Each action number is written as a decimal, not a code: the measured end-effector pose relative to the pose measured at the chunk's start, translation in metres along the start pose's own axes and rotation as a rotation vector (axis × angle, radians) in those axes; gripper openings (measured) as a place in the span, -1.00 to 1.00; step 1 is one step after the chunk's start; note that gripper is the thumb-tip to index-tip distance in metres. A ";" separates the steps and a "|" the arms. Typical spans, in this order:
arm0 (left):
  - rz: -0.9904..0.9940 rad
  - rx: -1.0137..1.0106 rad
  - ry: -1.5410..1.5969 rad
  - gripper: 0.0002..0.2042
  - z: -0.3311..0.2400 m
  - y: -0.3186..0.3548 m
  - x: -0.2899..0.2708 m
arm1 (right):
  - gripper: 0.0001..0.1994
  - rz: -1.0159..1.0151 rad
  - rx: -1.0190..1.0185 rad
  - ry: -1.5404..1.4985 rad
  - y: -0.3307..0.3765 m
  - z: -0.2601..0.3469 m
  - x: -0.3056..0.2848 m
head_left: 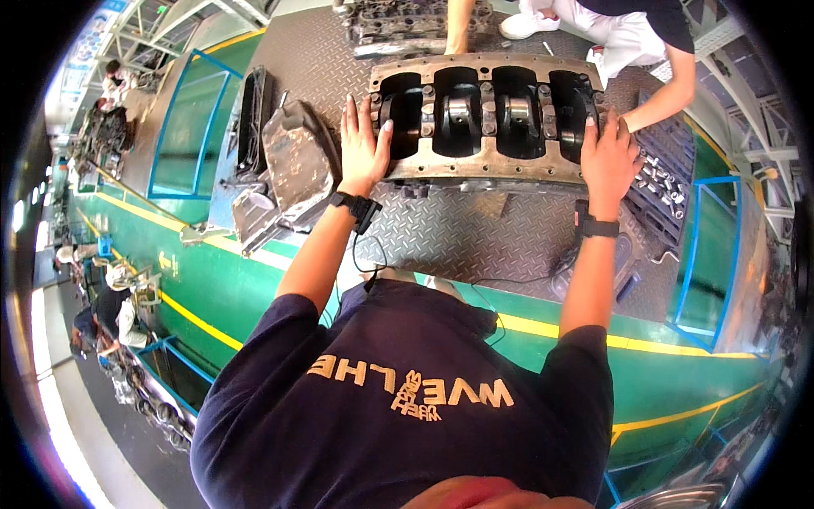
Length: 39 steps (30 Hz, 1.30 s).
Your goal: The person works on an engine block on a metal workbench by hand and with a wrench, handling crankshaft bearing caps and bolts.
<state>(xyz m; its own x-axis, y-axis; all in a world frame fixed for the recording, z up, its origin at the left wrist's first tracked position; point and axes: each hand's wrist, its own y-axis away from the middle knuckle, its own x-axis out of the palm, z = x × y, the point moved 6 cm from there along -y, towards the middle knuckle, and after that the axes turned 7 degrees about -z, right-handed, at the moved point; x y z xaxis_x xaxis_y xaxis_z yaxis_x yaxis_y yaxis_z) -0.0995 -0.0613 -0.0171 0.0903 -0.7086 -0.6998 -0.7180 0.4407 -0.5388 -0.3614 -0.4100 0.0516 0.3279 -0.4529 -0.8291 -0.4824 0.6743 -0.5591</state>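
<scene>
Head view | engine block [489, 110] between left hand [365, 153] and right hand [609, 159], touching both | both: fingers extended, unclenched

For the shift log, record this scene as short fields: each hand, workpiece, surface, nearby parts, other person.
Left hand: open, on the block's left end
Right hand: open, at the block's right end
Workpiece: engine block, a row of four openings facing up
Surface: table with textured metal top
Left of block: stained pan-shaped part
Right of block: small shiny metal parts
Other person: co-worker at the far side
</scene>
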 end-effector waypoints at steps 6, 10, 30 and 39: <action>0.149 -0.076 0.035 -0.36 0.014 0.006 0.014 | -0.38 0.059 0.014 -0.026 0.000 -0.002 0.007; 0.009 0.005 -0.028 -0.37 0.012 0.006 0.010 | -0.37 0.113 0.022 0.012 0.002 -0.002 0.004; -0.429 -0.431 0.041 -0.42 0.193 0.136 -0.262 | -0.33 0.295 0.082 0.019 -0.002 0.002 0.007; -0.608 -1.187 -0.199 -0.27 0.311 0.447 -0.413 | -0.33 0.229 0.087 -0.022 -0.005 -0.013 0.021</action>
<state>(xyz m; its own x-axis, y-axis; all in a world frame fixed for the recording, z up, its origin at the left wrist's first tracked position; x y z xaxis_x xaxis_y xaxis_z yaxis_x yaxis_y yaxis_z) -0.2433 0.5992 -0.1148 0.6304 -0.4833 -0.6075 -0.6784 -0.7234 -0.1284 -0.3624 -0.4303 0.0372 0.2356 -0.2702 -0.9335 -0.4751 0.8059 -0.3531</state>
